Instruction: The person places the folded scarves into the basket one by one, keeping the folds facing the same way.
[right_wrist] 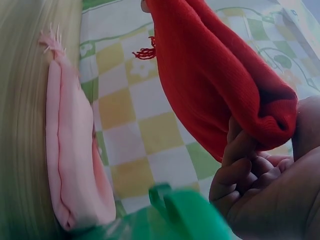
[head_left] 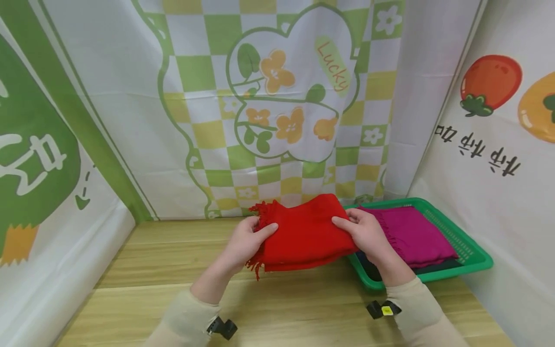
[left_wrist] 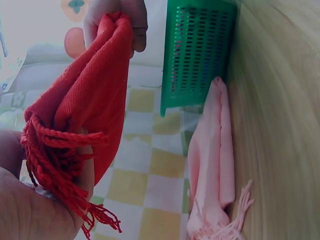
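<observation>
A folded red scarf (head_left: 305,236) with fringed ends hangs in the air above the table, held at both sides. My left hand (head_left: 244,243) grips its fringed side, thumb on top; in the left wrist view the fringe (left_wrist: 60,155) droops over that hand. At the opposite, folded side, my right hand (head_left: 368,233) pinches the scarf between thumb and fingers. Fingers (right_wrist: 240,165) of the right hand curl under the fold in the right wrist view. Below the red scarf, a folded pink scarf (right_wrist: 72,150) lies on the table, hidden from the head view.
A green perforated basket (head_left: 474,262) stands at the right, close to my right hand. Inside it lies a folded magenta scarf (head_left: 418,233) on top of dark cloth. The wooden table (head_left: 173,270) meets printed curtains (head_left: 269,178) at the back and sides.
</observation>
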### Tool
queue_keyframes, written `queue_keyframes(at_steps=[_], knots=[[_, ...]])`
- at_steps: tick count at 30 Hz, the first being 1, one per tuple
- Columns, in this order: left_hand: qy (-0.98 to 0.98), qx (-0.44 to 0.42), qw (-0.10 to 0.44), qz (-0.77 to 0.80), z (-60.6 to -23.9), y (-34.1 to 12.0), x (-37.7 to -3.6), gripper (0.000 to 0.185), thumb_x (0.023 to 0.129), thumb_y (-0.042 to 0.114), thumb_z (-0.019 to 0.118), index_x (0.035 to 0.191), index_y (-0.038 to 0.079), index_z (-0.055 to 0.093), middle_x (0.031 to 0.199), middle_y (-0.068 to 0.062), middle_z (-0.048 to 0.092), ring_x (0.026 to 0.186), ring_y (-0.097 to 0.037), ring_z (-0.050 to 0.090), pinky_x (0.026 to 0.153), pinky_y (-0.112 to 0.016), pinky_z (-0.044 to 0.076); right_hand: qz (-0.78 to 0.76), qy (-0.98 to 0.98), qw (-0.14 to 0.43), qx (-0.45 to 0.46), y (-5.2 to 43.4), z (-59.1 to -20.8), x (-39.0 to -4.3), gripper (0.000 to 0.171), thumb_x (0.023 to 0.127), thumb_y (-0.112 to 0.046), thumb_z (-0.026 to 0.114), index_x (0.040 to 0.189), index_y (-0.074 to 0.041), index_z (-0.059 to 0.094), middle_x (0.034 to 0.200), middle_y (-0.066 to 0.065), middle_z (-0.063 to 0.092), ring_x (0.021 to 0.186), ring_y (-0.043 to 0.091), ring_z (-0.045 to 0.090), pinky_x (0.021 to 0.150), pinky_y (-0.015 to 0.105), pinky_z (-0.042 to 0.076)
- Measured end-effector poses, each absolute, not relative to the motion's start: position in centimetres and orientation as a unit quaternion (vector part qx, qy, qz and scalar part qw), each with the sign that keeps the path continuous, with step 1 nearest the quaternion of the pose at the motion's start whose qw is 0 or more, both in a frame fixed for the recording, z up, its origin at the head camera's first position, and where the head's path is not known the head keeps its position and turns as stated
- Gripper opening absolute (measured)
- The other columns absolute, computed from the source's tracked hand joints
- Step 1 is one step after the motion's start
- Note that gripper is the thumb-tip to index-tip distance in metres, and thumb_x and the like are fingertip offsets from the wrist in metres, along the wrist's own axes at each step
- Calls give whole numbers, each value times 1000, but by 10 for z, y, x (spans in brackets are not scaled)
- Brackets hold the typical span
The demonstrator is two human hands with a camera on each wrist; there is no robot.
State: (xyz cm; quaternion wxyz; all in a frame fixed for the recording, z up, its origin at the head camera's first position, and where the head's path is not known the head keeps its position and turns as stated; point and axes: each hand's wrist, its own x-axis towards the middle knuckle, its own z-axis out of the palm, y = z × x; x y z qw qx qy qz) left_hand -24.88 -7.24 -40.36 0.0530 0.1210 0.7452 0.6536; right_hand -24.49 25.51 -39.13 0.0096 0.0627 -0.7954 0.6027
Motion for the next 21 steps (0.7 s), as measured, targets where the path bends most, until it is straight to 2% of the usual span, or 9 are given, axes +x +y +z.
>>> queue_keyframes(at_steps=[13, 21], knots=[[728, 150, 57, 667, -409, -41, -252, 30, 108, 22, 75, 125, -3, 72, 100, -11, 77, 83, -20, 75, 78, -35, 65, 577, -814, 19, 56, 288, -394, -246, 42, 107, -38, 76, 123, 1, 70, 94, 5, 79, 78, 25, 76, 73, 35, 62], [735, 162, 49, 656, -411, -21, -254, 39, 108, 26, 76, 135, 0, 69, 122, -13, 72, 95, -22, 77, 87, -39, 65, 581, -812, 15, 56, 308, -394, -244, 41, 109, -34, 75, 125, 3, 71, 91, 2, 77, 76, 20, 75, 69, 34, 62]])
